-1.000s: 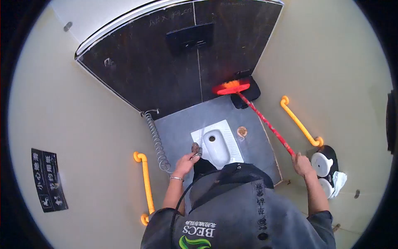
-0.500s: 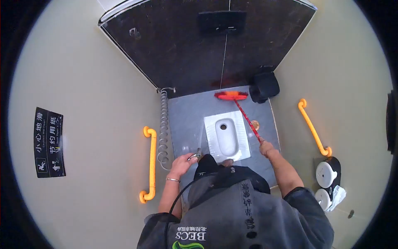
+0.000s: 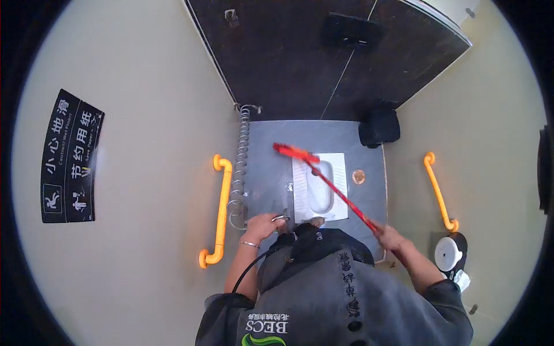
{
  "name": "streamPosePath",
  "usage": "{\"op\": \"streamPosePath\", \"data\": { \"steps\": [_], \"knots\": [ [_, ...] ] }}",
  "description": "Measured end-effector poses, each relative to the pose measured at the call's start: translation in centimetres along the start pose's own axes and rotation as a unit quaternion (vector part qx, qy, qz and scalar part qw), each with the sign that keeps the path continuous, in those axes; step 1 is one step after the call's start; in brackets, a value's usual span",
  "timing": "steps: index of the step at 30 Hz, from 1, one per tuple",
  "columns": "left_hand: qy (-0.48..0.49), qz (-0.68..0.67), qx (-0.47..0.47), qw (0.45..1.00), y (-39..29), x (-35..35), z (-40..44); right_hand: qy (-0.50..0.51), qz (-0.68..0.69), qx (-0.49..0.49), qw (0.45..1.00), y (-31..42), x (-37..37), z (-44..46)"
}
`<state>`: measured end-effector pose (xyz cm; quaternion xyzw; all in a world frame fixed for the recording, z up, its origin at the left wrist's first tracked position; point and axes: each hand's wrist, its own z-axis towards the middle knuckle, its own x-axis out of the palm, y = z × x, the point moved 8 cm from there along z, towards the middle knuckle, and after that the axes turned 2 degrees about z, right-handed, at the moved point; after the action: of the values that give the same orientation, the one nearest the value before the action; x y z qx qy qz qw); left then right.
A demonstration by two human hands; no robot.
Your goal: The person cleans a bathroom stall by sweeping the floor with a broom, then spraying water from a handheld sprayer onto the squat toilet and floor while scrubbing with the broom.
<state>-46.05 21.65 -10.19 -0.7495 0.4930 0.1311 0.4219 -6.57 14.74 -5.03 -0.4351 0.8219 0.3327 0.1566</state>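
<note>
My right hand (image 3: 390, 237) is closed around the handle end of a red broom (image 3: 340, 196). The orange-red broom head (image 3: 296, 153) lies over the far left corner of the white squat toilet (image 3: 339, 199), partly on the grey floor. Closed on a metal spray nozzle (image 3: 281, 218), my left hand (image 3: 262, 226) is to the left of the toilet's near end. A coiled hose (image 3: 240, 155) hangs along the left wall.
Yellow grab bars are on the left wall (image 3: 223, 213) and right wall (image 3: 440, 193). A black bin (image 3: 379, 128) stands in the far right corner. Right of the toilet is a round floor drain (image 3: 358, 176). A paper dispenser (image 3: 448, 254) hangs at right.
The broom head has moved from beside the black bin, across the floor, to the left over the toilet's far corner. The camera view has shifted. My left hand still holds the nozzle.
</note>
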Motion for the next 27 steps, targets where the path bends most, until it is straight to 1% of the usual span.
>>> {"op": "streamPosePath", "data": {
  "steps": [2, 3, 4, 6, 8, 9, 12, 13, 15, 17, 19, 21, 23, 24, 26, 27],
  "knots": [
    [0.005, 0.067, 0.007, 0.998, -0.8, 0.1, 0.2, -0.049, -0.049, -0.104, 0.992, 0.4, 1.7, 7.9],
    [0.003, 0.067, 0.003, 0.998, -1.2, -0.2, 0.3, 0.038, 0.005, 0.041, 0.998, 6.6, 0.3, 7.5],
    [0.014, 0.082, 0.001, 0.997, -1.7, -0.3, 0.2, -0.038, -0.092, -0.078, 0.992, 6.5, 1.5, 13.1],
    [0.027, 0.100, -0.008, 0.995, -1.8, 0.1, 0.0, -0.058, -0.108, -0.124, 0.985, 10.9, 2.8, 18.3],
    [0.027, 0.117, 0.006, 0.993, -2.0, 0.5, -0.2, -0.027, -0.120, -0.101, 0.987, 13.2, 6.1, 22.2],
    [0.029, 0.118, 0.004, 0.993, -1.7, 0.8, -0.1, 0.008, -0.146, -0.074, 0.986, 13.6, 7.6, 22.7],
    [0.034, 0.125, 0.001, 0.992, -0.1, 2.4, -0.2, 0.045, -0.202, -0.099, 0.973, 12.6, 10.3, 18.5],
    [0.031, 0.128, 0.007, 0.991, 0.3, 2.8, -0.2, 0.050, -0.208, -0.117, 0.970, 11.3, 10.2, 16.6],
    [0.031, 0.128, 0.009, 0.991, 0.9, 3.3, -0.7, 0.061, -0.238, -0.098, 0.964, 6.3, 9.8, 14.6],
    [0.045, 0.155, -0.007, 0.987, 1.2, 3.8, -1.0, 0.078, -0.265, -0.045, 0.960, 3.3, 7.1, 11.2],
    [0.046, 0.147, -0.022, 0.988, 1.0, 4.0, -1.5, 0.095, -0.333, -0.035, 0.937, -1.2, 5.2, 9.2],
    [0.039, 0.144, -0.037, 0.988, 0.7, 4.6, -1.8, 0.099, -0.370, -0.009, 0.924, -3.4, 1.5, 6.6],
    [0.032, 0.161, -0.049, 0.985, 0.3, 5.8, -2.4, 0.087, -0.391, -0.006, 0.916, -4.3, -3.0, 3.7],
    [0.028, 0.161, -0.052, 0.985, -0.2, 6.0, -2.5, 0.090, -0.412, -0.014, 0.906, -6.7, -4.6, 3.9],
    [0.027, 0.131, -0.053, 0.990, -1.5, 7.4, -3.4, 0.101, -0.434, -0.024, 0.895, -9.0, -6.6, 2.8],
    [0.025, 0.130, -0.058, 0.990, -2.0, 8.1, -3.7, 0.094, -0.421, -0.041, 0.901, -7.3, -8.6, 1.5]
  ]
}}
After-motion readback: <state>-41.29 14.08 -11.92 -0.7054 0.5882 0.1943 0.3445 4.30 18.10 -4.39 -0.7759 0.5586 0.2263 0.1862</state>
